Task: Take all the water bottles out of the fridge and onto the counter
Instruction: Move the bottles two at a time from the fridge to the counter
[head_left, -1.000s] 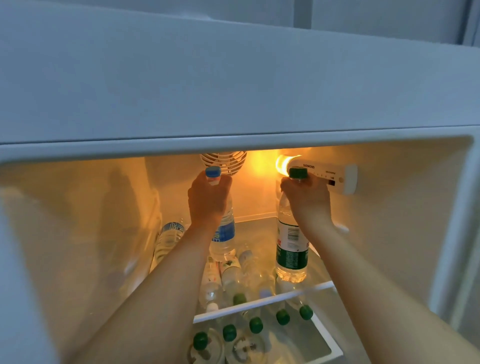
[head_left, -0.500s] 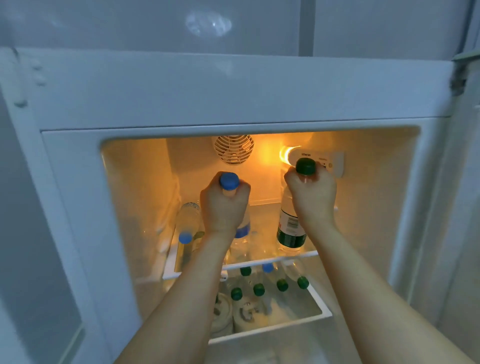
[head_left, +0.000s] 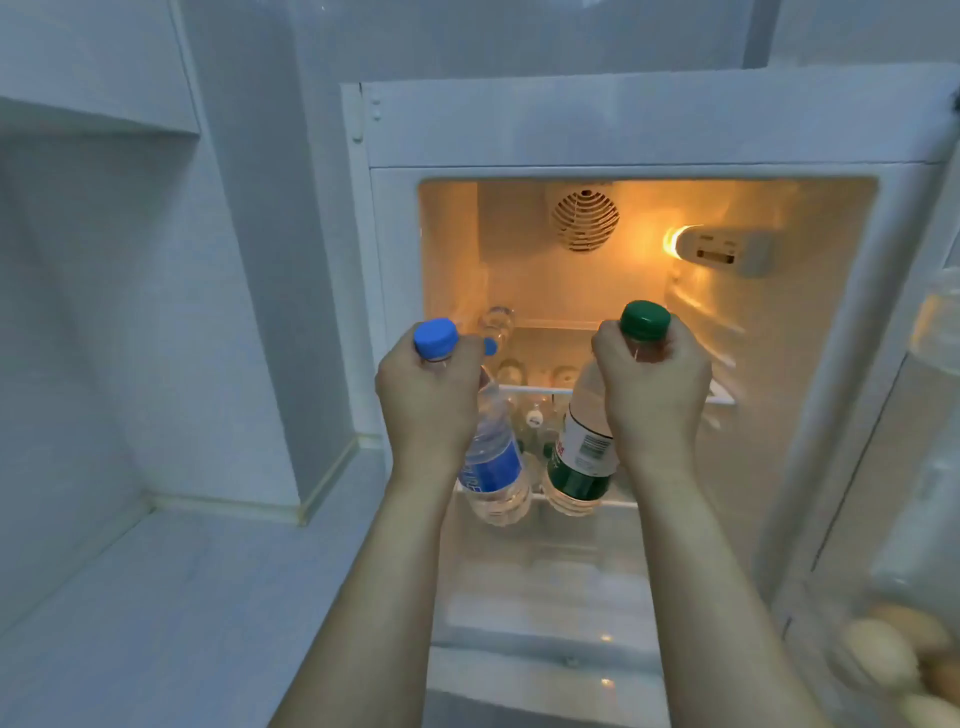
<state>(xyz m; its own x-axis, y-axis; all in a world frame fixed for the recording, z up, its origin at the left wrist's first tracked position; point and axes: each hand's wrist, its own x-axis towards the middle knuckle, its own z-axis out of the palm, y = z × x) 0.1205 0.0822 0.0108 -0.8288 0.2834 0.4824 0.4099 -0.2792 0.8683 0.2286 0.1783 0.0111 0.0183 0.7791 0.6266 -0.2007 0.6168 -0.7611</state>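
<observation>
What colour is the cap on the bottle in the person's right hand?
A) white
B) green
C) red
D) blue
B: the right hand grips a bottle with a green cap and a green and white label, while the blue-capped bottle is in the left hand.
</observation>
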